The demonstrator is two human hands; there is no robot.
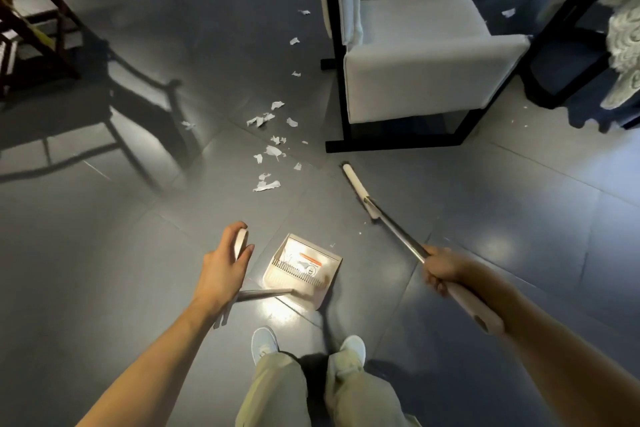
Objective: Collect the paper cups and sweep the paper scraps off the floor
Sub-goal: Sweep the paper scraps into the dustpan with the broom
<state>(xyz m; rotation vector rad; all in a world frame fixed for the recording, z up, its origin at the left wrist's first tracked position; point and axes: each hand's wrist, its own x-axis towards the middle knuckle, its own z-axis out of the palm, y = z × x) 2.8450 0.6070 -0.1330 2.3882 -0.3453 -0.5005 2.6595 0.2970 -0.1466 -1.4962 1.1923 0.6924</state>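
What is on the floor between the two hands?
The dustpan sits on the floor there, between the left hand on its handle and the right hand gripping the broom. The head view shows it.

The left hand (225, 263) holds the top of the dustpan's long handle. The dustpan (304, 274) sits on the grey floor (104, 253), just in front of two white shoes (265, 343). The right hand (441, 269) grips the broom (401, 236). The broom's head rests on the floor near a white chair (415, 73). Torn paper scraps (266, 185) lie in a line past the dustpan, beside the chair.
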